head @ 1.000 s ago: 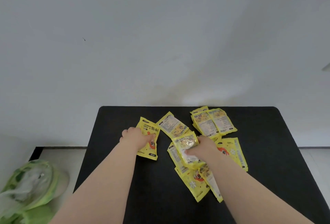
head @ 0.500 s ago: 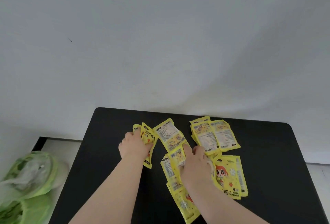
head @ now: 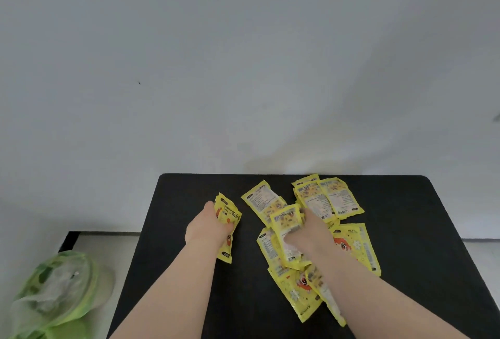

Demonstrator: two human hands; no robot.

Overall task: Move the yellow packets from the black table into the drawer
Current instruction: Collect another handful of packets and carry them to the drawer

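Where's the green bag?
In the head view, the green bag sits at the bottom left, on the floor beside the black table, left of the left hand.

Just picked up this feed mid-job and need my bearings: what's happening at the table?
A person is gathering yellow packets off the black table. The left hand is closed on a packet at the left; the right hand grips another packet over the central pile. More lie loose, including a pair near the far edge. No drawer is in view. A green plastic bag sits on the floor to the left.
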